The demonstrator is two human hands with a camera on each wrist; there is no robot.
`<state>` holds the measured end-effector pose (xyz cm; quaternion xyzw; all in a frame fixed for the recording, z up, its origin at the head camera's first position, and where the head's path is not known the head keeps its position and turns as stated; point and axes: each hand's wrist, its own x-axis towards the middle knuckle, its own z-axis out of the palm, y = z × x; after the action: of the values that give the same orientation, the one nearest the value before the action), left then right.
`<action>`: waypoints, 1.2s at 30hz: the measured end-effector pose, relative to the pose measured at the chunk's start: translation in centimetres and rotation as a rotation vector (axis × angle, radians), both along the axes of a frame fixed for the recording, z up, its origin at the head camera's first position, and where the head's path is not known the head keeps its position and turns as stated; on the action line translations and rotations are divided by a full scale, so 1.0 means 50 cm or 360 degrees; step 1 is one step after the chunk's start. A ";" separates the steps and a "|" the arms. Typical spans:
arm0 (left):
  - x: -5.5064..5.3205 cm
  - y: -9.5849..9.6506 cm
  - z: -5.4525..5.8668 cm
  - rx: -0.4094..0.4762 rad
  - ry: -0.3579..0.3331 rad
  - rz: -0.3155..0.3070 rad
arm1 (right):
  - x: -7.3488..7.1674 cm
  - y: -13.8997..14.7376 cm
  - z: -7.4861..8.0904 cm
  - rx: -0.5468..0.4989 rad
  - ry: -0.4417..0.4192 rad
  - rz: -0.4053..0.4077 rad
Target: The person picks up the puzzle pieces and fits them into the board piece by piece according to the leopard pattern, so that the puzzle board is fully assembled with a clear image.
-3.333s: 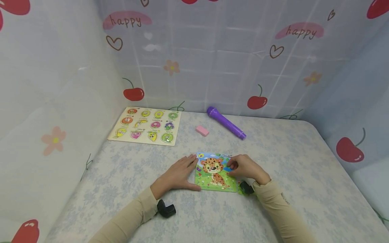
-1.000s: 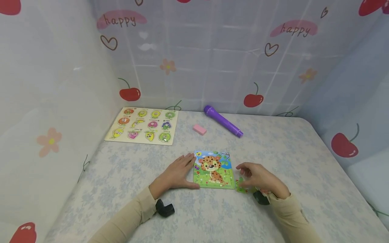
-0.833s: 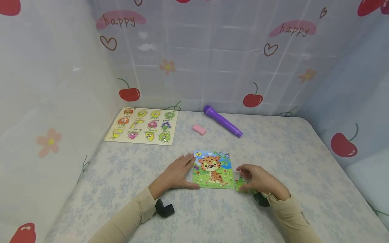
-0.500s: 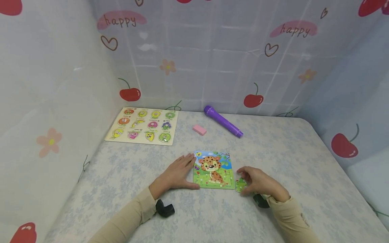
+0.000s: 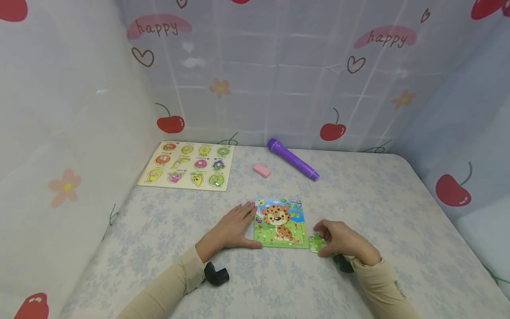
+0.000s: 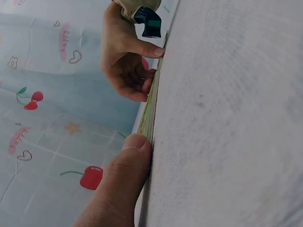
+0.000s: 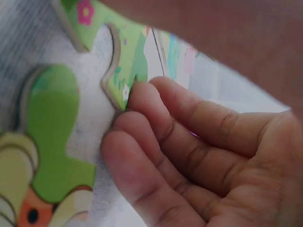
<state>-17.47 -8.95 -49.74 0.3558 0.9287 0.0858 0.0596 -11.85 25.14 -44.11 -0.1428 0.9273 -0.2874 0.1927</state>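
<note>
A square jigsaw puzzle (image 5: pixel 279 226) with a cartoon leopard lies on the table. My left hand (image 5: pixel 231 228) rests along its left side, fingers straight, with the thumb at the near corner; the left thumb (image 6: pixel 128 170) touches the board's edge in the left wrist view. Just right of the board, my right hand (image 5: pixel 342 241) holds a green puzzle piece (image 5: pixel 316 243) between thumb and curled fingers, low at the tabletop. The right wrist view shows that piece with a pink flower, and another loose piece (image 7: pixel 54 113) with a green knob lying beside it.
A wooden fruit puzzle board (image 5: pixel 187 166) lies at the back left. Between it and a purple toy microphone (image 5: pixel 293 159) is a pink eraser-like block (image 5: pixel 261 170). Printed curtains (image 5: pixel 255 79) hang round the back and sides of the table.
My right hand has moved from the leopard puzzle's right part to the loose pieces beside it, then settled slightly nearer and closed on a green piece. The left hand stays put.
</note>
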 end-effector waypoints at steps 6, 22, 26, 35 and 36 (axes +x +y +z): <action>0.000 0.000 0.002 0.0001 -0.0030 0.0003 | -0.001 0.001 -0.003 0.0036 -0.0010 -0.0030; 0.000 -0.002 0.002 0.0014 0.0013 -0.0012 | -0.006 0.016 0.008 0.0049 0.0115 -0.0039; 0.000 -0.002 0.001 0.0012 0.0024 -0.0012 | -0.006 0.015 0.015 0.0057 0.0133 -0.0042; 0.001 -0.001 0.002 0.0017 0.0017 -0.0010 | -0.004 0.006 0.025 0.0077 0.0191 -0.0031; 0.001 -0.001 0.002 0.0022 0.0017 -0.0008 | -0.005 0.005 0.026 0.0080 0.0204 -0.0020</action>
<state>-17.42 -9.01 -49.65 0.3590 0.9275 0.0903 0.0525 -12.08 25.40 -42.82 -0.1501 0.9455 -0.2555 0.1346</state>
